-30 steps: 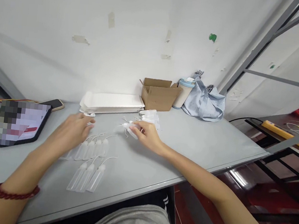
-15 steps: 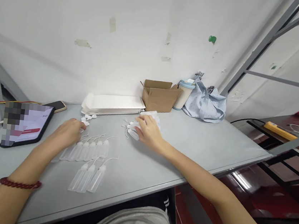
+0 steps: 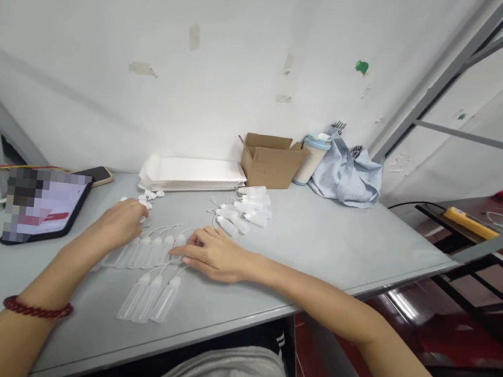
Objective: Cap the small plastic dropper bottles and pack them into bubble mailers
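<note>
Bottles [image 3: 155, 255] lie aligned between left grip [image 3: 124, 221] and right grip [image 3: 215, 254], perhaps for easy reach; what either grasps, I cannot tell.

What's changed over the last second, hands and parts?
The right hand let go of the clear tube by the pile and moved left and nearer the person, to the right end of the laid-out row; touch there is unclear. The left hand drew back slightly, curled beside the small white pieces; any grip is hidden. The three front tubes, cardboard box and cup stayed put.
</note>
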`<state>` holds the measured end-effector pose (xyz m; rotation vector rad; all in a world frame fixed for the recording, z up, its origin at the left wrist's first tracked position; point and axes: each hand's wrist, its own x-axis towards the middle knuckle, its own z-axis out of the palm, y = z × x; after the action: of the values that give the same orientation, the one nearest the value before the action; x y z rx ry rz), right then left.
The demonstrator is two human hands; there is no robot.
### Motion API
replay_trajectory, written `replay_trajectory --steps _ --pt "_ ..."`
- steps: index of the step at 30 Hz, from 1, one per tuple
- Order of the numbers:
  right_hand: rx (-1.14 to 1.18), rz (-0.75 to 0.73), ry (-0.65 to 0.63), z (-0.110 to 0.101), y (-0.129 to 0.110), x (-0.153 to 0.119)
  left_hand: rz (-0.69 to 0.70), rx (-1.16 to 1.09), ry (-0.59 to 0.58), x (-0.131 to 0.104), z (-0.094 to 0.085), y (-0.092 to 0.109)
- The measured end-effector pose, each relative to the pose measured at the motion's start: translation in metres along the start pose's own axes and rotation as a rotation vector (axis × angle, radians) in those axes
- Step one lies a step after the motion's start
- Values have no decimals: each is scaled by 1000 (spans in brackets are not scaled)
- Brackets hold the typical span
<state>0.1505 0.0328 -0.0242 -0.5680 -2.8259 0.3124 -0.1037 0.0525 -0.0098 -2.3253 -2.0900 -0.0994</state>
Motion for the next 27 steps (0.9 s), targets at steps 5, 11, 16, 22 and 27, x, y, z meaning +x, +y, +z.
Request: replay_trajectory --steps 5,11,16,22,27 --pt "-40 60 29 0 2 -1 14 -22 12 -2 1 -1" --pt "27 137 170 0 9 -6 20 -81 49 -2 -6 10" --pt "179 206 406 -6 12 -12 -63 -628 129 -6 -23 32" --pt "667 327 570 -18 11 -13 34 -936 -155 -21 -35 56" --pt "1139 293 453 -22 10 -13 77 -1073 -204 -24 -29 68"
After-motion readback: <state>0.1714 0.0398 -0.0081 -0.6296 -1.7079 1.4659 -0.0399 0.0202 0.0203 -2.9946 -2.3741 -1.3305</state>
